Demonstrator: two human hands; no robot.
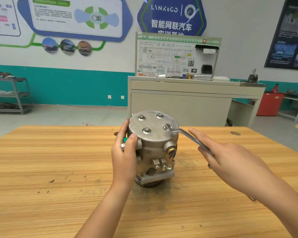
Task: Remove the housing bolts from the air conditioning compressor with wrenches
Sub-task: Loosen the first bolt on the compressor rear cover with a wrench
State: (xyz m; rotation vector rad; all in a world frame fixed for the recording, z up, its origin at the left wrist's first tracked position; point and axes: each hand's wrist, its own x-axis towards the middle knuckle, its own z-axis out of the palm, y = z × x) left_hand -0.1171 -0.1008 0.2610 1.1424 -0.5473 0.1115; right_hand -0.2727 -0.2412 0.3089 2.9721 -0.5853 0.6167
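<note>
Head view: a compressor [151,138] was stood on end near the middle of a wooden counter [58,169], its round housing cap turned upward. The left grip [123,152] was wrapped round the upper left side of the body, with the thumb pressed on the cap's rim. The right grip [230,160] was closed on the handle of a wrench [187,135], the forefinger laid straight along the shaft. The wrench's ring end was set over the near-right bolt [168,127]. Three other bolts [146,130] were seen seated in the cap, so the task was judged to be at an early stage.

A slip was judged the main risk. If the cranked wrench were pulled with its ring not fully seated, the ring could be levered off and the bolt's corners rounded. The compressor, balanced on its narrow lower end, could also be twisted or tipped by the pull if the bracing hold were slackened, and knuckles could be driven into the side fittings.
</note>
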